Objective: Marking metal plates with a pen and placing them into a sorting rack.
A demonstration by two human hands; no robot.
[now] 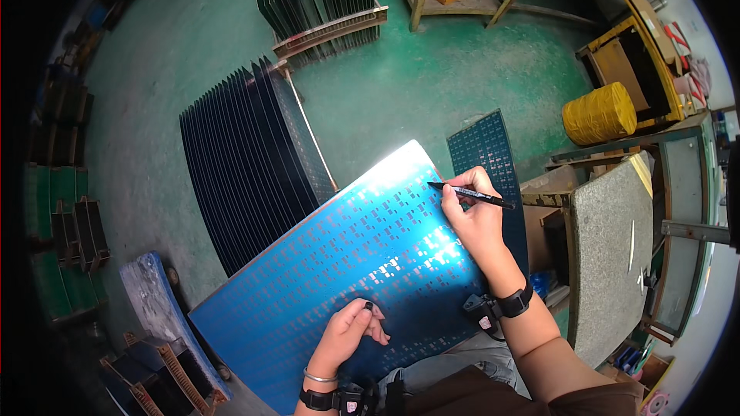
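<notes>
A large blue circuit board panel (266, 293), patterned with rows of small rectangles, lies tilted across my lap. Pinched in my right hand (474, 212) is a black marker pen (482, 196), its tip at the panel's upper right part, close to the surface. My left hand (351, 331) is curled over the panel's lower middle. Between its thumb and forefinger sits a small black piece that looks like a pen cap (368, 306). Glare whitens the panel's far corner.
Dark panels stand upright in a rack (239, 162) at left, and more fill another rack (316, 0) beyond. One blue-green panel (486, 154) leans beside my right hand. At right are a grey-topped table (613, 262) and a yellow roll (600, 113). A low trolley (166, 316) stands lower left.
</notes>
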